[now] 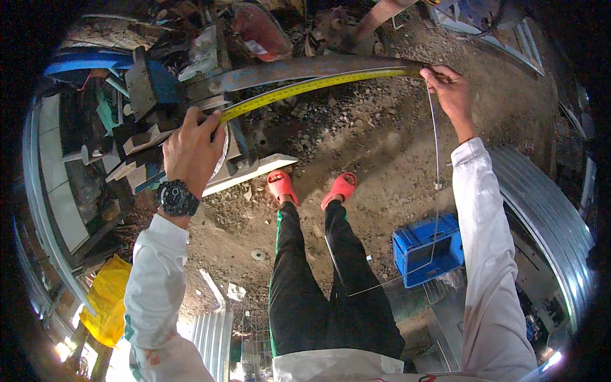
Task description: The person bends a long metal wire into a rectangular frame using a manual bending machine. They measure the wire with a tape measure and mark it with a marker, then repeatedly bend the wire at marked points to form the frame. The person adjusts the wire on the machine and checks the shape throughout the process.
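A yellow tape measure (312, 87) stretches between my two hands, its blade bowed slightly upward in the middle. My left hand (191, 149) has its fingers closed around the left part of the tape, with the strip's silvery underside curling down beside it. At the far right my right hand (450, 95) pinches the other end of the tape together with a thin bent metal rod (435, 165). The rod hangs down from those fingers, then bends toward my legs. A long rusty metal bar (273, 73) with blue paint traces runs just behind the tape.
A blue plastic crate (417, 274) lies on the dirt floor to the right of my legs. Corrugated metal sheet (541, 210) curves along the right. Wood and metal scraps (137, 143) pile up at the left, above a yellow sack (107, 299). A pale board (251, 175) lies near my feet.
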A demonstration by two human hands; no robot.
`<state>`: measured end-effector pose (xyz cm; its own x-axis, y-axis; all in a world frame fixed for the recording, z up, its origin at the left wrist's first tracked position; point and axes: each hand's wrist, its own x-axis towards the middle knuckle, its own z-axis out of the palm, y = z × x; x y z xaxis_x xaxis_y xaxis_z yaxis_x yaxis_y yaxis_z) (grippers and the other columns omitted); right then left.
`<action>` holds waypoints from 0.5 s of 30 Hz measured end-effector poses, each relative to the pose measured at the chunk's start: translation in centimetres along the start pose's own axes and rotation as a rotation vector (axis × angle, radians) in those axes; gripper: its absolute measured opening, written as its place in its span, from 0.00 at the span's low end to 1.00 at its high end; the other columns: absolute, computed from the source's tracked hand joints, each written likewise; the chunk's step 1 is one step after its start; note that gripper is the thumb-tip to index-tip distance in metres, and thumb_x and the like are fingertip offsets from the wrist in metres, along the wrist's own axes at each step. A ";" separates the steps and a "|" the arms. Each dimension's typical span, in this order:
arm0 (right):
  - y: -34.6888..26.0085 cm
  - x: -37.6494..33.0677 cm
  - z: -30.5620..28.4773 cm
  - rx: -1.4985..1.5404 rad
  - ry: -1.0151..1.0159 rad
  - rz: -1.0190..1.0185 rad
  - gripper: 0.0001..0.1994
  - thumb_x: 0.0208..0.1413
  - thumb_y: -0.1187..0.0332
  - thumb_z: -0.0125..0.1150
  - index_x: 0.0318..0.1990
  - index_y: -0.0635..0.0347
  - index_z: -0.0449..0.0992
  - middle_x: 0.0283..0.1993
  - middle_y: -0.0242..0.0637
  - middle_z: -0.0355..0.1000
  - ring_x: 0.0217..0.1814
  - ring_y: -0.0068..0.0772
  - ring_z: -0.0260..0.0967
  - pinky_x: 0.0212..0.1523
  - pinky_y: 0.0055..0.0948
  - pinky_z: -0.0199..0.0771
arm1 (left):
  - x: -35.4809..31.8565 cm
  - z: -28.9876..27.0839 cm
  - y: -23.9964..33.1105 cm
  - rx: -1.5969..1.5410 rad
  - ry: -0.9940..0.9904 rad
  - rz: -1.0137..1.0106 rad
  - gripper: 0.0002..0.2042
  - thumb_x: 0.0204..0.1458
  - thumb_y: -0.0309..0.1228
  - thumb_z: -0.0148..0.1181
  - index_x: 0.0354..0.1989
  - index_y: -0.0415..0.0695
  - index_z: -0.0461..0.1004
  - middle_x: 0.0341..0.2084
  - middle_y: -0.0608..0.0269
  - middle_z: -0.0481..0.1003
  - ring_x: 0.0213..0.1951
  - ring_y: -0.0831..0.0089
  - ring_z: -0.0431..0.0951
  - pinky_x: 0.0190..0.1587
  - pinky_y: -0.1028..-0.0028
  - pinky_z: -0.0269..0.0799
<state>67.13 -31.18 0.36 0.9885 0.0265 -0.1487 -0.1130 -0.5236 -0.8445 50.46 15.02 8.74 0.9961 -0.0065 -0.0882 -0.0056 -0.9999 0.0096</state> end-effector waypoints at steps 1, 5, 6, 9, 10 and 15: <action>0.7 0.2 -0.3 0.007 -0.009 -0.016 0.16 0.54 0.59 0.72 0.41 0.62 0.81 0.27 0.28 0.76 0.27 0.17 0.71 0.30 0.21 0.73 | 0.1 0.0 0.1 0.002 0.017 0.007 0.12 0.56 0.38 0.57 0.45 0.51 0.80 0.40 0.56 0.75 0.30 0.52 0.80 0.33 0.57 0.77; 0.8 -0.1 -0.6 -0.273 -0.022 -0.056 0.17 0.55 0.55 0.70 0.47 0.54 0.82 0.29 0.30 0.79 0.29 0.20 0.73 0.34 0.25 0.74 | -0.3 0.3 -0.1 -0.012 0.054 0.009 0.10 0.57 0.38 0.57 0.42 0.52 0.82 0.40 0.57 0.75 0.29 0.52 0.80 0.32 0.57 0.77; 1.4 0.2 -0.9 -0.170 -0.082 -0.076 0.17 0.55 0.54 0.69 0.49 0.48 0.82 0.32 0.31 0.81 0.31 0.22 0.75 0.38 0.26 0.75 | -0.1 0.3 0.0 -0.022 0.066 0.014 0.10 0.58 0.38 0.57 0.42 0.52 0.82 0.40 0.58 0.74 0.29 0.52 0.80 0.31 0.57 0.77; 1.3 -0.5 -0.6 -0.151 -0.048 -0.074 0.16 0.54 0.56 0.70 0.50 0.45 0.82 0.36 0.32 0.82 0.34 0.24 0.76 0.40 0.26 0.75 | -0.2 0.6 0.2 -0.010 0.101 0.030 0.11 0.57 0.39 0.57 0.42 0.51 0.82 0.40 0.56 0.74 0.29 0.51 0.80 0.32 0.57 0.77; 1.1 -0.5 -0.6 -0.164 -0.048 -0.071 0.17 0.54 0.56 0.70 0.50 0.45 0.82 0.36 0.32 0.82 0.34 0.24 0.76 0.40 0.26 0.75 | -0.2 0.5 0.2 -0.007 0.104 0.031 0.11 0.57 0.39 0.58 0.42 0.50 0.82 0.40 0.55 0.74 0.29 0.51 0.80 0.32 0.57 0.76; 1.2 -0.7 -0.9 -0.197 -0.067 -0.045 0.19 0.54 0.57 0.71 0.53 0.45 0.80 0.37 0.33 0.82 0.37 0.21 0.77 0.41 0.26 0.75 | 0.2 0.1 0.2 -0.011 0.021 -0.011 0.12 0.56 0.39 0.58 0.43 0.50 0.82 0.47 0.53 0.75 0.32 0.50 0.80 0.34 0.56 0.77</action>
<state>66.40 -32.59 -0.08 0.9825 0.1064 -0.1526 -0.0408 -0.6771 -0.7347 50.63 14.79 8.65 0.9977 0.0048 -0.0672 0.0061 -0.9998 0.0197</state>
